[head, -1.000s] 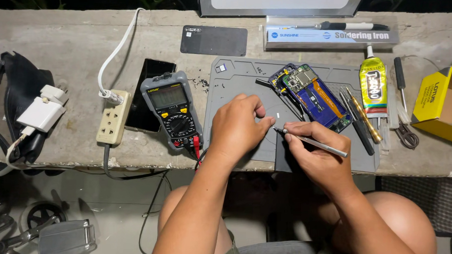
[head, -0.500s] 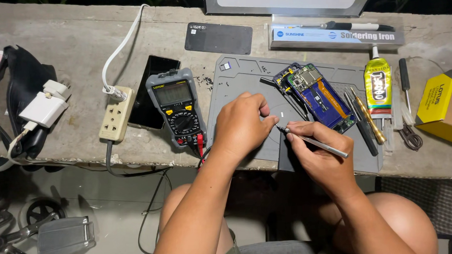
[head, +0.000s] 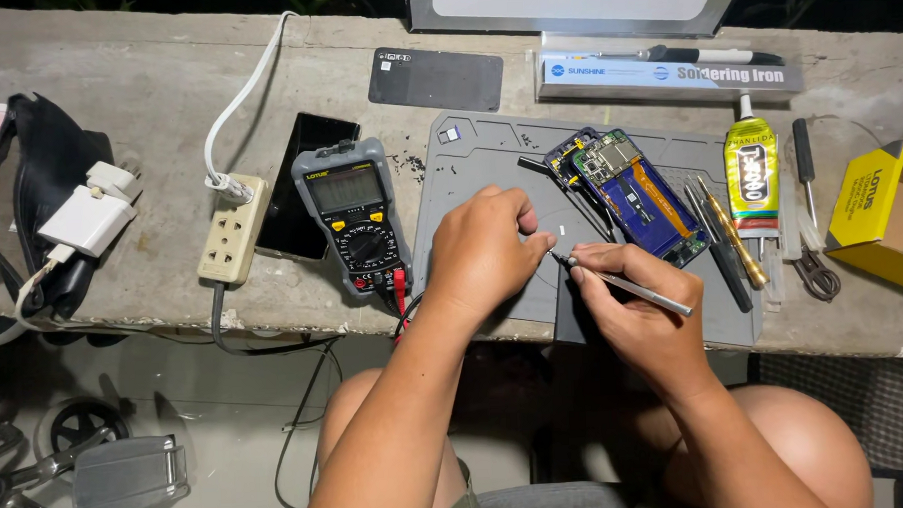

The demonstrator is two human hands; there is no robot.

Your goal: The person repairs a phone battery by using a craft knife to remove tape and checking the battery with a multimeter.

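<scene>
Two hands work over a grey repair mat (head: 488,153) on a concrete bench (head: 116,105).

An opened phone (head: 634,192) lies on the mat's far right. A multimeter (head: 355,222) sits just left of the mat. The left hand (head: 481,253) is curled closed near the mat's middle; what it pinches is hidden. The right hand (head: 634,313) grasps a thin metal tool (head: 623,283), tip at the left fingers.

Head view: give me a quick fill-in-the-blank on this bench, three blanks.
1. The right hand holds a thin metal ____.
2. The opened phone lies on a grey ____.
3. Left of the multimeter lies a cream power ____ with a white plug in it.
Missing words: tool; mat; strip
</scene>
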